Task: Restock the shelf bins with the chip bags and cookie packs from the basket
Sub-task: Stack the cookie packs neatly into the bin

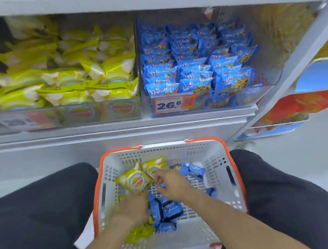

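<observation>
Two yellow chip bags are being gathered out of the white basket (215,156), which is sitting on the floor between the person's knees, below the shelf bins. One chip bag (134,180) is being held from underneath by the left hand (134,207), its fingers curled at the bag's lower edge, while the second chip bag (153,167) is being pinched near its front label by the right hand (171,184). Blue cookie packs (164,212) are lying loose on the basket floor (a few more are resting at the far side). The yellow bin (102,112) and the blue bin (220,103) are both looking well filled. The bags are judged to be light, puffy and crushable, with slick film, so the crimped end seams are being suggested as the safest place for a gentle hold
</observation>
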